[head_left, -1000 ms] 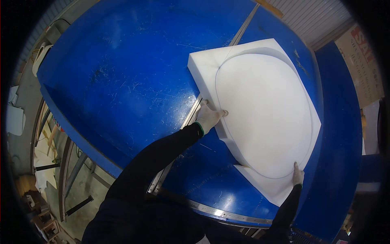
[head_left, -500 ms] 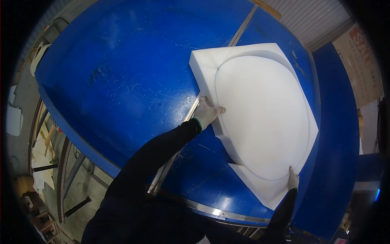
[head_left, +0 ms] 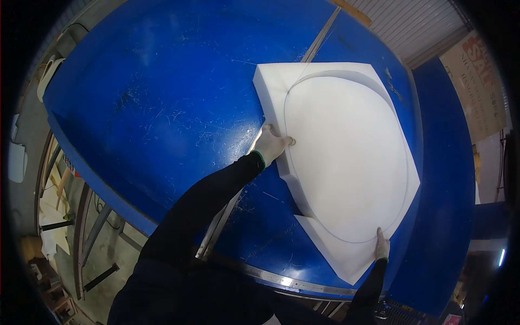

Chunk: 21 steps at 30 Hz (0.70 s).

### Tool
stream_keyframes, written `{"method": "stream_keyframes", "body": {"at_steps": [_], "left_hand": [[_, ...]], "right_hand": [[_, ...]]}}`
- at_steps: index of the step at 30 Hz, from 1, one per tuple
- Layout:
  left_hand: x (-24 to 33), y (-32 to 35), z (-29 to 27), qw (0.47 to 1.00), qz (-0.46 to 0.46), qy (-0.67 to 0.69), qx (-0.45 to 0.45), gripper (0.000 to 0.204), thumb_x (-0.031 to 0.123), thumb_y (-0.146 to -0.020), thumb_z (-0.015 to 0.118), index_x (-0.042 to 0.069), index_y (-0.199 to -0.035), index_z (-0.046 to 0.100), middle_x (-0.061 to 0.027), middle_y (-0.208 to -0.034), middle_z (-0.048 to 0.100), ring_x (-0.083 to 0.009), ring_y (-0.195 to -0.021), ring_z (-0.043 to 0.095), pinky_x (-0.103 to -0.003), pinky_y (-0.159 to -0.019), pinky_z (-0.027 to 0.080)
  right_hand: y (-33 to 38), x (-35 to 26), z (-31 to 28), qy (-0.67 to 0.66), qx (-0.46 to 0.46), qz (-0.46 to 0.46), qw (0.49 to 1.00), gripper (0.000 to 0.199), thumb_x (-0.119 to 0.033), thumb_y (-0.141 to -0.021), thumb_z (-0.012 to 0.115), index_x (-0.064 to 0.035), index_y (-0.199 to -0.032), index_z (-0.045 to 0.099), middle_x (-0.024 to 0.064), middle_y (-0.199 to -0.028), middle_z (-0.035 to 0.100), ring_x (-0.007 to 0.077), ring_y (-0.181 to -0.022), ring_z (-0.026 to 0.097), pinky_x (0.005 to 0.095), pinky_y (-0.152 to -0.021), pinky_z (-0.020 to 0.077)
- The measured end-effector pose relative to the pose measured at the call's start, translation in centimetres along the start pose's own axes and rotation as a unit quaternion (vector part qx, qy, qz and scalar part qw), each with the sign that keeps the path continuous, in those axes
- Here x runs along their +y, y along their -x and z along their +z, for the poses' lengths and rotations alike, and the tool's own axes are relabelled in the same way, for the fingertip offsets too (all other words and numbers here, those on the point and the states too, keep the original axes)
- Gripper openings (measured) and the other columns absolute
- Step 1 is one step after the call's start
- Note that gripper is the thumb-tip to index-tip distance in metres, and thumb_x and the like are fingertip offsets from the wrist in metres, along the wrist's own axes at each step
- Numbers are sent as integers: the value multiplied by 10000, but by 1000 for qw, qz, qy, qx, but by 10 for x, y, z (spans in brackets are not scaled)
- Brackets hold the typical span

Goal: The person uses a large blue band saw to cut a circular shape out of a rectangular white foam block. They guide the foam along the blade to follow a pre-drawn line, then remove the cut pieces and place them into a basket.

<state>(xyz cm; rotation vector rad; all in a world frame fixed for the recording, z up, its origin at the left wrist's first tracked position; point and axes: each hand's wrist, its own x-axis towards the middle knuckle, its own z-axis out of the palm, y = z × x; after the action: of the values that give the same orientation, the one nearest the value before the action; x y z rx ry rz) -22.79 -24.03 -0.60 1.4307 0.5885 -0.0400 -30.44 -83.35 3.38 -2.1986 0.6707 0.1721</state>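
A thick white foam slab (head_left: 346,157) lies on a big blue table (head_left: 162,108). A curved cut runs through it, outlining a large rounded piece inside the outer frame. My left hand (head_left: 272,144), in a white glove, grips the slab's left edge beside the cut. My right hand (head_left: 382,246), also gloved, holds the near right part of the slab by the lower curve of the cut. Both sleeves are black.
A metal strip (head_left: 319,38) runs across the blue table under the foam, and another metal rail (head_left: 281,280) edges its near side. Left of the table the floor shows metal legs (head_left: 92,238) and scattered bits. A corrugated wall (head_left: 411,21) stands at the far right.
The foam slab has shifted slightly between my hands, and my right hand has slid a little along its near edge. My left hand stays at the left edge.
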Motion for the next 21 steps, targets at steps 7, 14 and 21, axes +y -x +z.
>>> {"method": "stream_keyframes", "body": {"at_steps": [7, 14, 21], "left_hand": [[15, 6, -6, 998, 47, 43, 13, 954, 145, -786, 834, -168, -1446, 221, -257, -1184, 625, -280, -940, 701, -364, -734, 597], [32, 14, -11, 997, 47, 55, -12, 664, 140, -764, 832, -183, -1246, 509, -222, -1035, 695, -269, -825, 714, -358, -704, 584], [25, 4, -14, 997, 49, 49, 18, 436, 146, -749, 817, -169, -1019, 685, -216, -938, 730, -265, -763, 726, -370, -674, 581]], "right_hand": [[31, 3, 18, -56, 16, -25, 998, 587, -492, -902, 761, -22, -615, 560, 6, -641, 537, 132, -599, 464, 318, -609, 457], [51, 22, 19, -65, 18, -16, 998, 547, -434, -941, 734, 109, -884, 703, 86, -821, 691, 155, -698, 604, 341, -685, 531], [87, 29, 47, -104, 45, -25, 993, 546, -400, -948, 725, 105, -761, 637, 47, -741, 635, 131, -672, 547, 349, -632, 491]]}}
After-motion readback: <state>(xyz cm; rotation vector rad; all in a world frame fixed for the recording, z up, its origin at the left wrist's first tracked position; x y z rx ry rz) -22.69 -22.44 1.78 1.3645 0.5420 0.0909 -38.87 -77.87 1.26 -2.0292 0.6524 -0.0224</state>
